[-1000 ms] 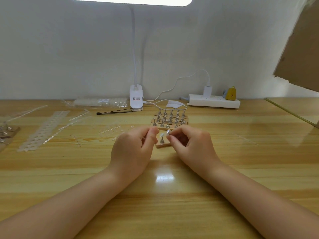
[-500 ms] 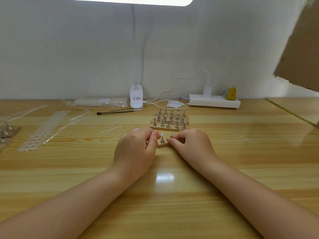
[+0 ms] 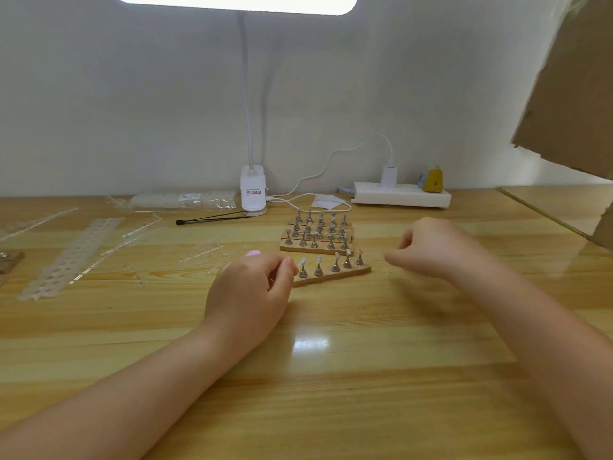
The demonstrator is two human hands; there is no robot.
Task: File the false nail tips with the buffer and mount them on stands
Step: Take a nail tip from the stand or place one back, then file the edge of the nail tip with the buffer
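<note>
Hands first: our left hand (image 3: 250,287) rests on the bench (image 3: 331,376) at the left end of the near wooden strip (image 3: 331,277), fingers curled, thumb and forefinger tips just beside the leftmost stand (image 3: 302,272). We cannot tell whether that grip actually has hold of the strip or the stand, or only touches it. Our right hand (image 3: 434,249) hangs off to the right of the strip, well clear of it, blurred, fingers loosely curled with nothing visible in its grip.

On the strip we count five small metal stands in a row, and pale nail tips (image 3: 303,261) sit on top of at least the four on the left; the rightmost is too small to judge. The strip lies at a slant, right end further from us.

Just behind it sit more wooden strips of stands (image 3: 316,235), packed side by side. To the left lie clear plastic strips (image 3: 71,257) and a black stick (image 3: 212,219). At the back wall stand the lamp base (image 3: 253,194), a white power strip (image 3: 401,197) and a small yellow object (image 3: 435,180).
</note>
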